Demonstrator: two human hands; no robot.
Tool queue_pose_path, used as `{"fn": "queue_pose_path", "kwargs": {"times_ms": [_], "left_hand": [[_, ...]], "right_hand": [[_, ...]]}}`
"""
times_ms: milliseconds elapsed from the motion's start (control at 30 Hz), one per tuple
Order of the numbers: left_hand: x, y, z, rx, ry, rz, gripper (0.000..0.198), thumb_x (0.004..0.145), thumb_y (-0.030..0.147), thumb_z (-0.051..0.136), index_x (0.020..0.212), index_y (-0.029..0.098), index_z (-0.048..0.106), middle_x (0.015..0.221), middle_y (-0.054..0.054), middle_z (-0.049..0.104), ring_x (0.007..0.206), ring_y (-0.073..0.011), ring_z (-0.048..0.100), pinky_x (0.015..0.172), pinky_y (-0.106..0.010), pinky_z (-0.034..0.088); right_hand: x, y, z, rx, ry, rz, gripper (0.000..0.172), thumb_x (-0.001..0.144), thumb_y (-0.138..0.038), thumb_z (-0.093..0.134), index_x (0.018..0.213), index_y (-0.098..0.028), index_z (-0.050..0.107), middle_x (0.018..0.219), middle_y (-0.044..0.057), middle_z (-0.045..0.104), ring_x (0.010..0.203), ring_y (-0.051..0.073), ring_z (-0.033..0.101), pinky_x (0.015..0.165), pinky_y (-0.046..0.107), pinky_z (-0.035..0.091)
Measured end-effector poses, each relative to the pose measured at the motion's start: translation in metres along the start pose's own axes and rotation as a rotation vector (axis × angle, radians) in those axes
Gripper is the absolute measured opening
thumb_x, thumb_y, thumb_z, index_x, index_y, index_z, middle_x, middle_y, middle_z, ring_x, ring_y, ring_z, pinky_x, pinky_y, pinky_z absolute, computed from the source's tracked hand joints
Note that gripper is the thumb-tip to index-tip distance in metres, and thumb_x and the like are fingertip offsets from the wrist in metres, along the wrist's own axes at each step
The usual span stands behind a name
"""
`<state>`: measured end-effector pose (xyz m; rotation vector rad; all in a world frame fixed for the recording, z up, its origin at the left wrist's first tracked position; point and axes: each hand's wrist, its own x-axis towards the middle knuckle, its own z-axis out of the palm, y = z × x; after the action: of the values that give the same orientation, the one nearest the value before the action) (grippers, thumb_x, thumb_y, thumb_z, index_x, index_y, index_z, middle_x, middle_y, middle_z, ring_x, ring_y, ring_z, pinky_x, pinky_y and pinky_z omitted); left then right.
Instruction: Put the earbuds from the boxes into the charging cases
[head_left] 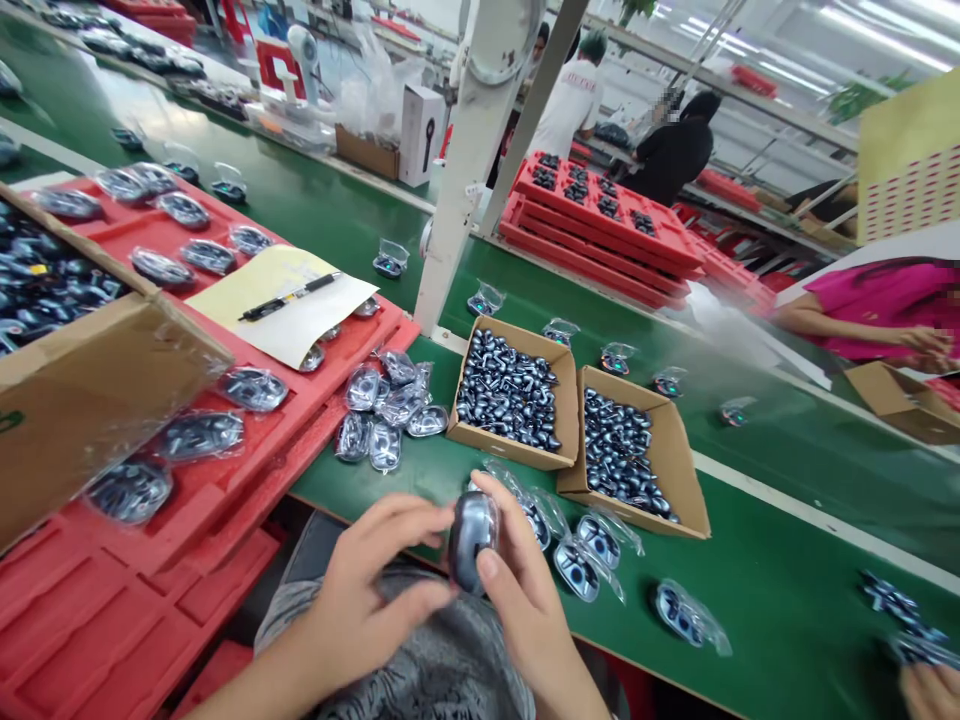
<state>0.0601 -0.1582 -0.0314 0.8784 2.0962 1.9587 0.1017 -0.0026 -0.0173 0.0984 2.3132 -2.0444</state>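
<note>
From here I see my left hand (367, 590) and right hand (529, 590) closed around a glossy dark oval case (474, 540) above my lap. Clear-bagged cases (589, 560) lie on the green belt (780, 620); beyond, two brown cardboard boxes (487, 445) sit heaped with unbagged dark cases.

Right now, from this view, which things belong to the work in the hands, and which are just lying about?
In the work: left hand, right hand, dark oval case, bagged cases on the green belt.
Lying about: black pen, cream paper, stacked red trays.
</note>
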Motion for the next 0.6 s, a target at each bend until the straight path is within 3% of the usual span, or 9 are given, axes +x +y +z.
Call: {"fn": "queue_pose_path", "kwargs": {"times_ms": [67,133,233,367,433,600], "left_hand": [[0.006,0.003,0.001,0.005,-0.014,-0.177,0.043,0.077,0.028,0.056,0.119,0.028,0.045,0.099,-0.005,0.055,0.084,-0.0175,0.056,0.074,-0.031,0.049],[0.014,0.005,0.001,0.042,-0.088,-0.243,0.049,0.074,0.027,0.059,0.120,0.029,0.044,0.105,-0.005,0.055,0.091,-0.0191,0.055,0.078,-0.033,0.048],[0.022,0.005,0.000,0.079,-0.116,-0.241,0.052,0.072,0.024,0.061,0.121,0.028,0.044,0.117,-0.005,0.052,0.104,-0.0218,0.049,0.088,-0.036,0.042],[0.024,0.000,0.003,0.066,-0.103,-0.263,0.035,0.075,0.018,0.054,0.110,0.024,0.055,0.108,-0.006,0.057,0.098,-0.0203,0.053,0.086,-0.036,0.043],[0.022,-0.006,0.008,-0.015,-0.060,-0.314,0.033,0.075,0.017,0.053,0.108,0.023,0.055,0.107,-0.006,0.057,0.098,-0.0199,0.053,0.086,-0.035,0.044],[0.019,-0.023,0.015,-0.308,0.101,-0.457,0.025,0.074,0.018,0.058,0.099,0.019,0.054,0.099,-0.005,0.059,0.095,-0.0181,0.055,0.087,-0.032,0.044]], "right_hand": [[-0.003,0.003,0.000,-0.160,0.047,-0.046,0.045,0.086,-0.035,0.040,0.130,-0.033,0.030,0.137,0.000,0.032,0.125,0.020,0.029,0.103,0.039,0.028],[-0.005,0.006,0.001,-0.284,0.077,-0.053,0.045,0.088,-0.031,0.035,0.132,-0.034,0.026,0.140,-0.003,0.027,0.129,0.020,0.020,0.105,0.044,0.019],[-0.004,0.005,0.003,-0.425,0.081,-0.059,0.047,0.088,-0.022,0.030,0.134,-0.031,0.024,0.139,-0.001,0.030,0.128,0.019,0.024,0.104,0.043,0.024],[0.003,0.002,0.005,-0.553,0.068,-0.095,0.055,0.081,-0.010,0.035,0.134,-0.021,0.028,0.129,0.007,0.044,0.117,0.019,0.042,0.096,0.037,0.039],[0.005,0.004,0.007,-0.572,0.090,-0.098,0.057,0.077,-0.007,0.035,0.133,-0.018,0.030,0.124,0.009,0.049,0.112,0.020,0.048,0.092,0.036,0.043],[0.010,0.014,0.010,-0.573,0.074,-0.072,0.061,0.074,-0.007,0.039,0.132,-0.019,0.032,0.124,0.009,0.048,0.112,0.020,0.047,0.092,0.035,0.043]]}}
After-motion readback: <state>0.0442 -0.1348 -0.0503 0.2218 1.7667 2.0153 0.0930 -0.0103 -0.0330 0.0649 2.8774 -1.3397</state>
